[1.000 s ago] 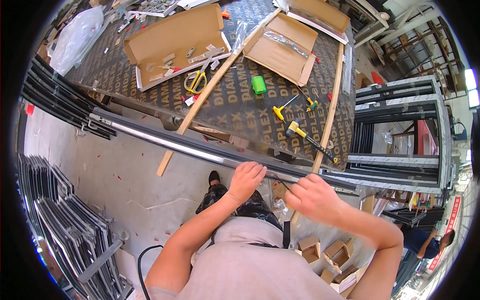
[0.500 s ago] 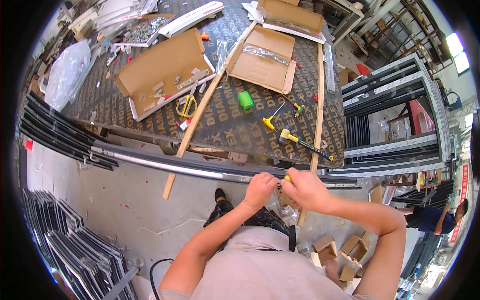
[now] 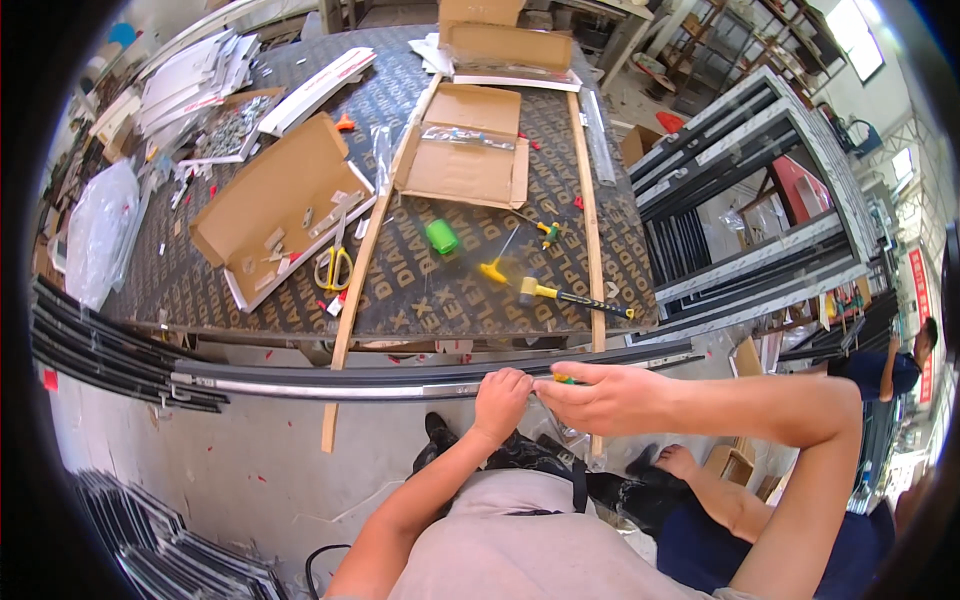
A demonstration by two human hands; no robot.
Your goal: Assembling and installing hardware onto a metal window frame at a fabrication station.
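Observation:
A long black-and-silver metal profile [image 3: 330,383] lies across two wooden strips in front of me. My left hand [image 3: 503,400] is closed at its near edge, fingertips pinched together; whatever they hold is hidden. Just to the right, my right hand [image 3: 610,396] has thumb and fingers about a small yellow-and-green screwdriver handle [image 3: 566,379], mostly covered by the palm. Its tip points toward the left fingers and cannot be seen. Beyond the profile, a yellow-headed hammer [image 3: 575,299], a yellow T-handled tool [image 3: 493,269], a second screwdriver [image 3: 549,234] and a green block [image 3: 441,237] lie on the table.
Yellow-handled scissors [image 3: 334,268] lie beside an open cardboard box [image 3: 285,200] on the dark table [image 3: 420,300]. Black frames [image 3: 740,200] stand at the right. Close at my lower right, a person in dark blue [image 3: 690,560] bends with an arm reaching forward; another person stands farther off.
My view has shifted, so the table sits farther left. My right hand's fingers have straightened from a tighter grip on the screwdriver. A person has come in at the lower right, covering some boxes.

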